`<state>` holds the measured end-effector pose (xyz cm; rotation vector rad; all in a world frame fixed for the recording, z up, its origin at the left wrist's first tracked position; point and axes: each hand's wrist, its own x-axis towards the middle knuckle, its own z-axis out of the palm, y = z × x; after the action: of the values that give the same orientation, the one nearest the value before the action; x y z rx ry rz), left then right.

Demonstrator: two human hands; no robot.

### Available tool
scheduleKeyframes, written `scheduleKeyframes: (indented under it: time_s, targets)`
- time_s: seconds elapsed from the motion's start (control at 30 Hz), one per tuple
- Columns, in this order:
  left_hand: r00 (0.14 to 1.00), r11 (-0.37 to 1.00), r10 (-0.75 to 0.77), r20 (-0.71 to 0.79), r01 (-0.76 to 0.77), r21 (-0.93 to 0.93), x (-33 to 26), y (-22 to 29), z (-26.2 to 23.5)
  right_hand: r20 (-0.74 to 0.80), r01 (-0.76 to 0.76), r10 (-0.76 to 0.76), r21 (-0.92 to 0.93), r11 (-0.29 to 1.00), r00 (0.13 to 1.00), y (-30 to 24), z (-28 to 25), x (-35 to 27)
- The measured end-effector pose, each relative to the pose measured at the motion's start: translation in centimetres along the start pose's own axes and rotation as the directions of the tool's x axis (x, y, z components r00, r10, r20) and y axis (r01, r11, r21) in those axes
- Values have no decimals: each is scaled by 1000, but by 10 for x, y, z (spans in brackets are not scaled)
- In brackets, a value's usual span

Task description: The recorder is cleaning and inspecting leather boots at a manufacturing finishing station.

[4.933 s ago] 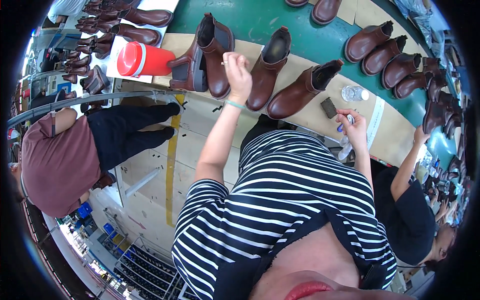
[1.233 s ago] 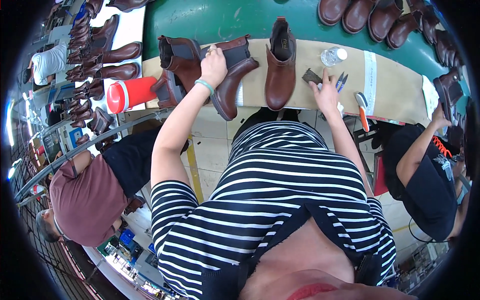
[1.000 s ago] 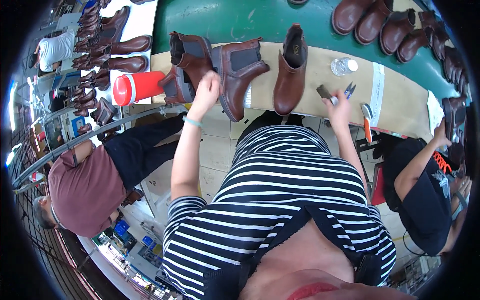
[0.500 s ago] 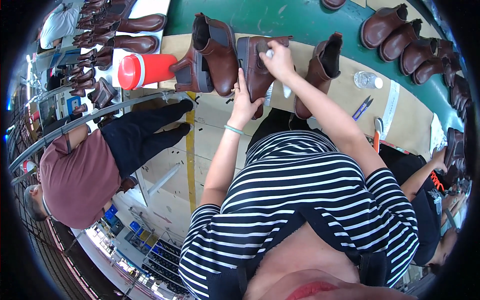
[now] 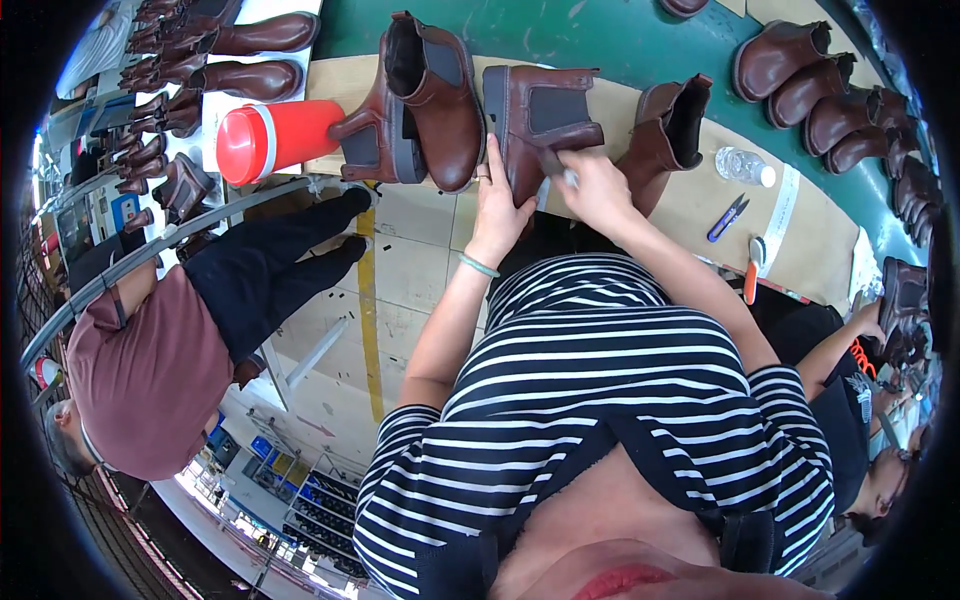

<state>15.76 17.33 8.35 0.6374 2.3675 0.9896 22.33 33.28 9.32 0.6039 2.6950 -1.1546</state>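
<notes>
A brown ankle boot [image 5: 516,140] with dark elastic side panels lies on its side at the near edge of the bench. My left hand [image 5: 498,212] grips it near the toe, fingers along the sole and thumb apart on the other side. Pinched in my right hand [image 5: 597,192] is a small brown pad [image 5: 551,162] with something white beside it, pressed against the boot's upper near the toe; my fingers partly cover it. Two more boots lean together just left, the nearer one an upright brown boot [image 5: 447,130]. Another brown boot [image 5: 650,145] stands right of my right hand.
Left on the bench lies a red container [image 5: 240,145]. To the right are a clear bottle [image 5: 740,165], purple-handled snips [image 5: 728,218] and an orange-handled brush [image 5: 753,270]. Rows of boots [image 5: 780,60] line the far right. People work at both sides.
My right hand has moved the pad nearer to me, from the boot's side panel down toward the toe. My left hand keeps its hold. The view has shifted slightly.
</notes>
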Motion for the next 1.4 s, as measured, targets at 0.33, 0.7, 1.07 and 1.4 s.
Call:
scheduleKeyframes:
  time_s: [0.33,0.7,1.07,1.4]
  targets:
    - [991,948,15,-130,27,317,12,9,3,-11,-407,410,99,908,912,112,-100,-117]
    - [993,973,31,-116,-3,231,8,25,-6,-522,-416,420,132,900,742,137,-64,-124]
    - [982,894,-168,-81,117,-433,7,-16,-4,-451,-10,122,244,970,884,58,-97,-76]
    - [884,-243,53,464,462,-853,31,-95,38,-491,57,132,352,934,861,81,-96,-64]
